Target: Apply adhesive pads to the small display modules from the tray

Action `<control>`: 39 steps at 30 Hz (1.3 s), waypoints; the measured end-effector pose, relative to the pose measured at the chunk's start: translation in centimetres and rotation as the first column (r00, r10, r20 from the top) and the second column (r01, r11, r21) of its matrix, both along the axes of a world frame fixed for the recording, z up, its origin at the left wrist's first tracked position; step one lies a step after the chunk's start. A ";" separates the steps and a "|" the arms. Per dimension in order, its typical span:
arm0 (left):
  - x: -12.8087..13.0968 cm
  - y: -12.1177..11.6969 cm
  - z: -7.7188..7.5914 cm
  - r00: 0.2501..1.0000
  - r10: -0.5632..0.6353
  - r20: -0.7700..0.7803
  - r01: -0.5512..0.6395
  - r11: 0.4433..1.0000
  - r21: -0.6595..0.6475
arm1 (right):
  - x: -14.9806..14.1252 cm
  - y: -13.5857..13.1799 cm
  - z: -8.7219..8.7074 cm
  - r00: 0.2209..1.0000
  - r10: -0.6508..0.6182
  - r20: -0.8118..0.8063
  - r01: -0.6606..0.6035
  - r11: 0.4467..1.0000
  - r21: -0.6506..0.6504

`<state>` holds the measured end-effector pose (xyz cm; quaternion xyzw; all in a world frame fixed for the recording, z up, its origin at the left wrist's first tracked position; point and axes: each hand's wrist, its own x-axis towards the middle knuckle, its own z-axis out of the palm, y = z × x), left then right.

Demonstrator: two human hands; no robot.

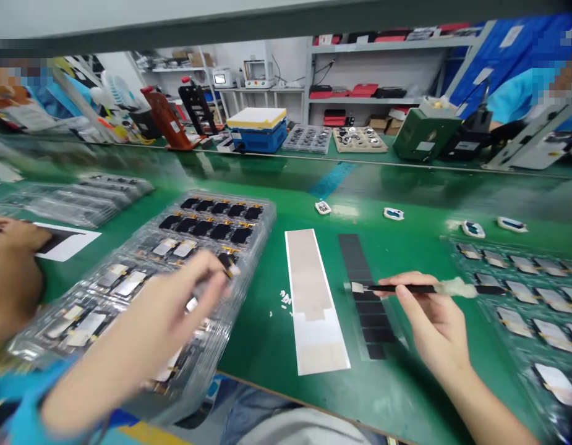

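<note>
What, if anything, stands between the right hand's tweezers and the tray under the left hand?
Nothing tall visible: only a flat sheet and white scraps lie between the tweezers and the tray. The left hand is over the tray's right side.

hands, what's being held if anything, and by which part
Right hand holds the black tool between its tip and pale wrap. Left hand: too blurred to tell.

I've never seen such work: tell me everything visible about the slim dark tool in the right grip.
The slim dark tool, perhaps tweezers, looks straight; its material is unclear. A whitish, ragged-looking wrapping covers part of its rear, the dark end showing beyond. Held in the right grip, it points leftward, roughly level in the picture. Its tip appears to meet a small pale piece over the black strip; whether it pinches that piece is hard to tell.
</note>
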<state>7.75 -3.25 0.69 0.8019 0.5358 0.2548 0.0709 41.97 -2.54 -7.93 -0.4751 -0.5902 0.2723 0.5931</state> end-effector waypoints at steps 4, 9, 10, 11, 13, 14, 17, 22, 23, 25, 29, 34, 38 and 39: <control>5.6 -5.9 -2.2 0.944 -0.175 0.281 0.216 0.969 -0.123 | -0.6 0.0 1.7 0.968 0.078 0.237 -0.101 0.991 0.087; 9.3 -3.4 -6.7 0.801 -0.115 0.587 0.274 0.943 -0.189 | -4.2 -0.9 4.8 0.834 0.143 0.533 -0.295 0.932 0.212; 9.5 -2.5 -7.5 0.754 -0.089 0.651 0.283 0.938 -0.199 | -5.0 -1.0 5.0 0.812 0.104 0.574 -0.297 0.920 0.254; 9.6 -1.7 -8.2 0.707 -0.065 0.704 0.293 0.933 -0.209 | -5.8 -0.9 4.9 0.793 0.057 0.606 -0.286 0.914 0.288; 9.6 -1.0 -9.2 0.639 -0.027 0.769 0.313 0.922 -0.227 | -7.0 -0.7 4.2 0.761 -0.010 0.649 -0.268 0.906 0.328; 9.5 -0.9 -9.5 0.627 -0.014 0.779 0.316 0.919 -0.238 | -7.3 -0.6 3.6 0.747 -0.035 0.664 -0.265 0.900 0.346; 9.2 -1.3 -9.8 0.650 -0.015 0.760 0.306 0.920 -0.244 | -7.5 -0.4 1.8 0.692 -0.092 0.716 -0.289 0.874 0.391; 9.1 -1.6 -9.7 0.680 -0.069 0.730 0.308 0.930 -0.199 | -7.1 -0.8 0.3 0.697 -0.042 0.715 -0.310 0.882 0.354; 9.1 -1.5 -9.7 0.684 -0.070 0.726 0.302 0.933 -0.195 | -7.1 -0.8 0.2 0.703 -0.030 0.711 -0.309 0.887 0.343; 9.1 -1.4 -9.7 0.695 -0.070 0.715 0.290 0.938 -0.190 | -7.2 -0.8 0.2 0.708 -0.014 0.706 -0.305 0.895 0.325; 9.1 -1.2 -9.6 0.750 -0.065 0.658 0.243 0.953 -0.183 | -7.4 -0.7 0.1 0.720 0.023 0.693 -0.310 0.905 0.291; 9.0 -1.1 -9.7 0.794 -0.083 0.603 0.204 0.970 -0.135 | -7.6 -0.6 -0.2 0.724 0.008 0.689 -0.308 0.898 0.314; 9.1 -1.1 -9.8 0.810 -0.084 0.581 0.187 0.975 -0.120 | -7.8 -0.7 -0.2 0.718 0.006 0.696 -0.294 0.909 0.295; 9.1 -1.1 -9.8 0.813 -0.084 0.576 0.183 0.976 -0.116 | -7.9 -0.7 -0.2 0.716 0.008 0.698 -0.293 0.911 0.290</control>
